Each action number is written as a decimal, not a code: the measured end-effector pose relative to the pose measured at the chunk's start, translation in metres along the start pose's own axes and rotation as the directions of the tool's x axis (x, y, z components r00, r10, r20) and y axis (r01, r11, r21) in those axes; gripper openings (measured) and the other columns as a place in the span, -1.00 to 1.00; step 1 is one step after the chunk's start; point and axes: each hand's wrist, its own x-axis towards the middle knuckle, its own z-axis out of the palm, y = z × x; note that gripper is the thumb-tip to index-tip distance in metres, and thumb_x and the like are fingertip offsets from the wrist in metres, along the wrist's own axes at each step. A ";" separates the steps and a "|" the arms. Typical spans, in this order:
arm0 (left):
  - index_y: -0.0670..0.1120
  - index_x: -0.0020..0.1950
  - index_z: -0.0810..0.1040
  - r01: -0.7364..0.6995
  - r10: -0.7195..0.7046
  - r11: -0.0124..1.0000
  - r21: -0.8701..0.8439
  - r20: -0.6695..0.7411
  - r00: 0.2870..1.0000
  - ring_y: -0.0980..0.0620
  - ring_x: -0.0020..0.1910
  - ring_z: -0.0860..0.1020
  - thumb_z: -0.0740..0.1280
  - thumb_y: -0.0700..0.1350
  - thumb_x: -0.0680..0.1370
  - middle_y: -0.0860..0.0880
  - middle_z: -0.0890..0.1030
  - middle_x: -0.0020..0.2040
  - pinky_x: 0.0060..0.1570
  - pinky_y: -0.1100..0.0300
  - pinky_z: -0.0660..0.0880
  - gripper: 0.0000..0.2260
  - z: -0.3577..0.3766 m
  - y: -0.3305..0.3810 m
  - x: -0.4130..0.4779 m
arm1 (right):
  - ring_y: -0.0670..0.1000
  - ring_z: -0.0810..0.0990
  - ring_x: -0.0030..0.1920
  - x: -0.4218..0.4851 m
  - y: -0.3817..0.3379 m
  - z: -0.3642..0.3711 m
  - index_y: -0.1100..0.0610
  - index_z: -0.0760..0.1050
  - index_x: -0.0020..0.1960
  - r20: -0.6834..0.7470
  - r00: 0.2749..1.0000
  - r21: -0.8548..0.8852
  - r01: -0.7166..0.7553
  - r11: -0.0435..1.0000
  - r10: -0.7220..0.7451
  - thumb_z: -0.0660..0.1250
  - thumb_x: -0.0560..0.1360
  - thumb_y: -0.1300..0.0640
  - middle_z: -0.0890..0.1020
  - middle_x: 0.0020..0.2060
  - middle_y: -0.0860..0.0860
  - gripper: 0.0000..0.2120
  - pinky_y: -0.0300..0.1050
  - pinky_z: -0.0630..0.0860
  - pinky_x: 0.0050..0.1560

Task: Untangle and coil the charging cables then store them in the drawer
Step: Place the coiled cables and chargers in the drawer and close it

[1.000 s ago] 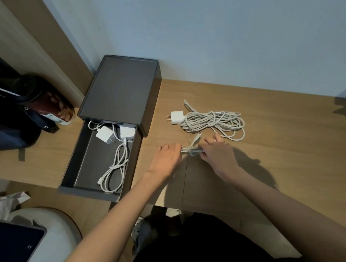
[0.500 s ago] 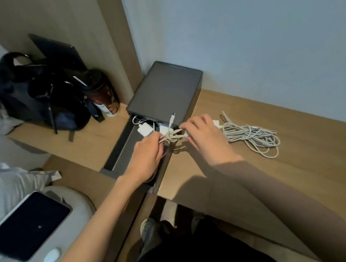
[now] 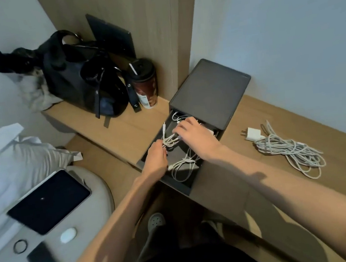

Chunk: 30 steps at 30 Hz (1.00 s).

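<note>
Both hands are over the open drawer [image 3: 175, 187], and a small coil [image 3: 170, 141] of white cable sits between them. The left hand [image 3: 155, 159] pinches the near end of the coil with bent fingers. The right hand [image 3: 196, 137] curls its fingers over the far side, so the coil looks clamped from 2 sides. I think it is held this way so the loops do not spring open while it goes down. The coil hangs just above the drawer floor, so it looks ready to be laid down. Right below the grip, closer to the person, 1 tied cable [image 3: 183, 166] already lies flat in the drawer. Behind the grip, more white cable shows at the back of the drawer, under the grey box [image 3: 210, 92]. Well off to the right of the grip, a big cable [image 3: 288, 151] lies in a messy heap on the desk [image 3: 345, 137], with its white plug [image 3: 252, 135] at the end nearer the grip. No hand touches it, so it is left to untangle. When the hands let go, the small coil may loosen, because I cannot see a tie on it.
</note>
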 end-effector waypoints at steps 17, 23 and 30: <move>-0.14 0.54 -0.07 -0.085 0.093 0.913 0.398 -0.001 0.996 -0.01 0.46 0.20 0.18 -0.18 0.62 -0.08 0.08 0.51 0.28 0.18 0.34 -0.42 0.003 -0.016 -0.007 | 0.03 0.32 0.37 0.026 0.006 0.011 0.26 0.25 0.36 -0.027 0.996 0.360 -0.070 0.931 0.085 0.39 0.49 0.25 0.31 0.40 0.12 -0.48 -0.31 0.18 0.32; -0.10 0.54 0.01 -0.110 0.102 0.916 0.387 0.042 0.994 -0.03 0.40 0.31 0.21 -0.24 0.60 -0.03 0.15 0.49 0.20 0.11 0.42 -0.42 -0.004 -0.018 -0.002 | 0.03 0.37 0.27 0.004 0.009 0.023 0.20 0.35 0.30 -0.045 0.981 0.422 -0.153 0.893 0.189 0.41 0.48 0.20 0.43 0.28 0.06 -0.55 -0.29 0.26 0.24; -0.09 0.48 0.17 -0.097 0.063 0.883 0.460 0.089 0.994 -0.04 0.33 0.36 0.20 -0.21 0.61 -0.03 0.21 0.45 0.11 0.06 0.46 -0.54 0.000 -0.018 0.007 | 0.11 0.50 0.10 -0.010 0.016 0.040 0.19 0.56 0.16 -0.035 0.974 0.361 -0.198 0.911 0.225 0.46 0.42 0.28 0.53 0.09 0.09 -0.69 0.02 0.48 0.20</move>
